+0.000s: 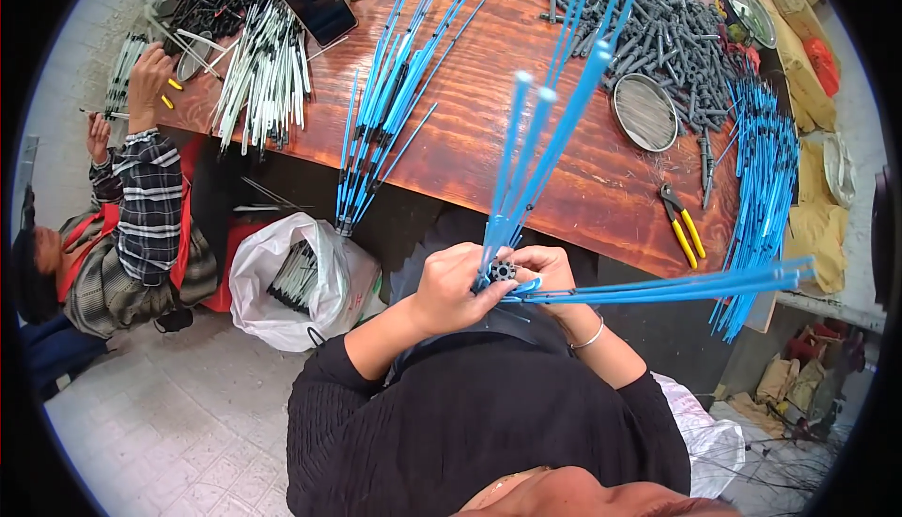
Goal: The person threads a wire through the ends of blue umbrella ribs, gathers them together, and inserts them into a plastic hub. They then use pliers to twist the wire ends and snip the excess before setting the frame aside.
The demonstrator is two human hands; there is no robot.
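Observation:
In front of my chest, over the table's near edge, I hold a small black notched hub (504, 272). My left hand (455, 284) is closed round it, thumb against its side. Long blue umbrella ribs (536, 155) rise from the hub toward the table, their tips blurred. Another bundle of blue ribs (658, 289) sticks out to the right across my wrist. The fingers of my right hand (547, 268) are bent and closed beside the hub, pinching a rib end there; the fingertips are partly hidden. A finished-looking cluster of blue ribs (390, 94) leans over the table edge to the left.
On the wooden table (451, 141) lie yellow-handled pliers (682, 226), a round dish of thin wires (645, 113), piled dark grey parts (648, 33), blue ribs (763, 169), white ribs (268, 75) and a phone (316, 0). A white sack (254, 273) stands left, near a co-worker (150, 207).

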